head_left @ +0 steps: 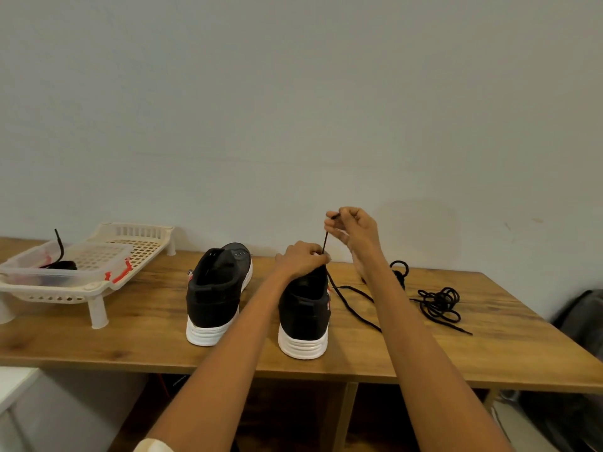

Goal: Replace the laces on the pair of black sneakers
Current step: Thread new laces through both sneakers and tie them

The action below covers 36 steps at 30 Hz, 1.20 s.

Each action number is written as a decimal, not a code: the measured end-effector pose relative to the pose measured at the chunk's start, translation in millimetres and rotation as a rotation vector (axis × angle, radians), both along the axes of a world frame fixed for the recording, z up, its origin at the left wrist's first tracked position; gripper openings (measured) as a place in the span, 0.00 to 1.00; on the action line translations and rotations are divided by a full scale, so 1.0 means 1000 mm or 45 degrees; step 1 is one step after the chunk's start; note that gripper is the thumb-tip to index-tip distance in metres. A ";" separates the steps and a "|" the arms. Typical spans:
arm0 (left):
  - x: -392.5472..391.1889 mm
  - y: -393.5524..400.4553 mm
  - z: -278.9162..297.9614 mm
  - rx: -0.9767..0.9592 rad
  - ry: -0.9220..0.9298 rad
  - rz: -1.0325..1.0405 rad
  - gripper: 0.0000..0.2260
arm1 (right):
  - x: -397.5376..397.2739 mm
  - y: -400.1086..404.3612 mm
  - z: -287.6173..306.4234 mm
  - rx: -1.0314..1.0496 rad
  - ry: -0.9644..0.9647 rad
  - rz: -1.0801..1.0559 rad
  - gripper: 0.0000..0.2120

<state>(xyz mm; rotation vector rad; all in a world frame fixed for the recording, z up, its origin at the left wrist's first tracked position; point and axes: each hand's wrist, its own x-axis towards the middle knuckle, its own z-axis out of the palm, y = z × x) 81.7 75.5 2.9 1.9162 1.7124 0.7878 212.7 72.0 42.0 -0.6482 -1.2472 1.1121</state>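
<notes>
Two black sneakers with white soles stand heel-toward-me on the wooden table (130, 340). The left sneaker (213, 291) has no lace that I can see. My left hand (301, 261) grips the top front of the right sneaker (303, 316). My right hand (352, 228) is raised above it, pinching the end of a black lace (350, 308) that rises taut from the shoe. The rest of that lace trails over the table to the right. A second black lace (439, 303) lies in a loose tangle further right.
A cream plastic rack (94, 288) on legs stands at the table's left, carrying a clear container (68, 274) with dark laces inside. A wall rises just behind the table. A dark bag (584, 321) sits off the table's right edge.
</notes>
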 end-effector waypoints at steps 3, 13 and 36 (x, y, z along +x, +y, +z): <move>-0.008 0.001 0.003 0.057 -0.005 0.018 0.14 | 0.003 -0.004 0.020 0.124 0.290 0.014 0.05; 0.001 -0.017 0.055 0.498 -0.802 0.138 0.06 | 0.009 0.001 -0.020 0.037 -0.983 -0.081 0.11; -0.041 -0.025 0.017 -0.117 -0.364 0.217 0.06 | 0.002 0.008 -0.031 -0.243 -1.089 -0.357 0.10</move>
